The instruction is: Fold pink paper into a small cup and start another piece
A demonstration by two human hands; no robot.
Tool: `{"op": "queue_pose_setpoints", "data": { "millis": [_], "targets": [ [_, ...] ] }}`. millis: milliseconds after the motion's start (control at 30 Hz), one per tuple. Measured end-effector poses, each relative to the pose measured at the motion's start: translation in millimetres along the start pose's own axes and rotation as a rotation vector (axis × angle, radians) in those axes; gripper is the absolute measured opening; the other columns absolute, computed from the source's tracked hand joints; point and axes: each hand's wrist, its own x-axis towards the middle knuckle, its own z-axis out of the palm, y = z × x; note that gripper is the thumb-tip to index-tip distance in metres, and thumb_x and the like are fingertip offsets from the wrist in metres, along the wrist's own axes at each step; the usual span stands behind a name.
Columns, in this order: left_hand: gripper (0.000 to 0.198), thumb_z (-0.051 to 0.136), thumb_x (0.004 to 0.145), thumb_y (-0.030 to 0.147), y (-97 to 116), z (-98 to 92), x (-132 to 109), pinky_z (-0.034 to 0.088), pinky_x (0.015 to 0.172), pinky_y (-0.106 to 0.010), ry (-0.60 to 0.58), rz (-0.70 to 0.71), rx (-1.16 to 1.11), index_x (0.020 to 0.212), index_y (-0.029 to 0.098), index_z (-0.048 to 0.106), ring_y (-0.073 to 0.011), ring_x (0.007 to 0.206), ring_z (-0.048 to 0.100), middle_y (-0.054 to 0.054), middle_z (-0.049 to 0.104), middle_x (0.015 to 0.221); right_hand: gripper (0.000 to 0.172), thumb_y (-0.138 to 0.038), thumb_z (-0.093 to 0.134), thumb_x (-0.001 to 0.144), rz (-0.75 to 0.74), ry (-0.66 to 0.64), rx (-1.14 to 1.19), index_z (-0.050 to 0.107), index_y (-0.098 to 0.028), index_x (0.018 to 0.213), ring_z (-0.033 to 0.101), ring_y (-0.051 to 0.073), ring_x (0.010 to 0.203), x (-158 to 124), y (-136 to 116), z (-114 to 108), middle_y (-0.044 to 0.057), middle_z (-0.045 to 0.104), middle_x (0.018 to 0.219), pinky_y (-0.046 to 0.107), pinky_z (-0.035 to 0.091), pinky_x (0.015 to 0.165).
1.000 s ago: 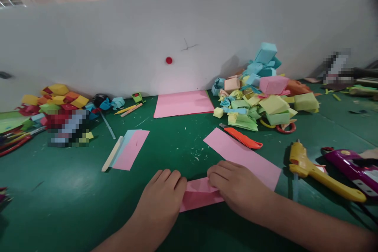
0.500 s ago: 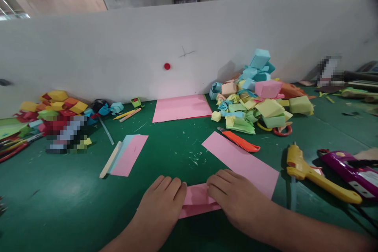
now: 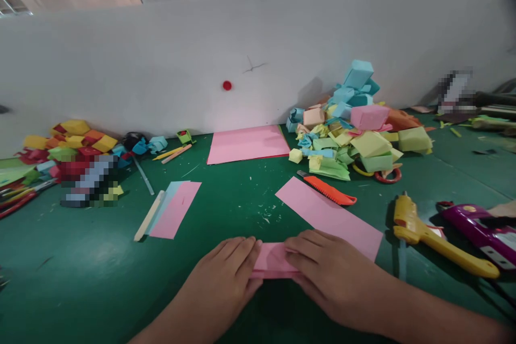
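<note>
A small folded pink paper (image 3: 272, 261) lies on the green mat (image 3: 100, 269) at the near edge. My left hand (image 3: 220, 285) lies flat on the paper's left end with its fingers stretched out and close together. My right hand (image 3: 328, 274) covers the paper's right end, fingers extended and pressing down on it. Only the middle strip of the paper shows between the two hands. A longer pink strip (image 3: 328, 216) lies just beyond my right hand.
An orange box cutter (image 3: 328, 189) lies past the strip. A yellow glue gun (image 3: 431, 239) and a purple tool (image 3: 479, 228) lie right. A pink sheet (image 3: 246, 144) sits by the white wall. Piles of folded paper (image 3: 355, 123) stand back right and back left (image 3: 68, 142). Paper strips (image 3: 171, 208) lie left.
Both hands have moved closer together over the pink paper, and less of it shows. Its near edge is now folded flatter under the fingers.
</note>
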Motion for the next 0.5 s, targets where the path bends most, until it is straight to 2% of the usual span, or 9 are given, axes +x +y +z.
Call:
{"op": "queue_pose_setpoints", "data": {
  "millis": [133,233,367,500],
  "targets": [
    [0.036,0.037,0.104,0.020,-4.8,18.1,-0.2,0.057,0.097,-0.043,0.098,0.016,0.114,0.125,0.003,0.062,-0.0297,0.115,0.068,-0.019,0.069,0.127,0.027,-0.015,0.050,0.097,-0.059,0.029,-0.115,0.067,-0.011,0.117,0.063,0.027,0.102,0.8,10.2,11.2,0.014,0.070,0.122,0.043,0.055,0.090],
    [0.039,0.034,0.105,0.020,-5.1,26.7,-1.1,0.057,0.098,-0.043,0.107,-0.023,0.151,0.127,0.004,0.061,-0.0296,0.119,0.066,-0.021,0.066,0.131,0.031,-0.014,0.052,0.096,-0.066,0.021,-0.188,0.066,-0.008,0.123,0.062,0.029,0.111,2.0,13.1,17.3,0.016,0.066,0.132,0.044,0.054,0.095],
    [0.041,0.032,0.105,0.020,-5.3,24.5,-2.3,0.055,0.101,-0.043,0.046,-0.062,0.123,0.131,0.007,0.060,-0.0287,0.126,0.062,-0.019,0.062,0.137,0.033,-0.017,0.048,0.098,0.016,0.008,-0.155,0.066,-0.011,0.126,0.060,0.029,0.118,3.8,10.9,15.9,0.014,0.065,0.135,0.044,0.053,0.099],
    [0.043,0.036,0.104,0.027,-12.5,14.3,-4.0,0.055,0.102,-0.042,-0.029,-0.135,0.045,0.136,0.012,0.059,-0.0266,0.125,0.062,-0.014,0.061,0.140,0.034,-0.016,0.045,0.099,0.049,0.009,-0.088,0.066,-0.013,0.126,0.062,0.027,0.116,5.1,11.6,11.4,0.012,0.067,0.132,0.044,0.054,0.099]
  ]
}}
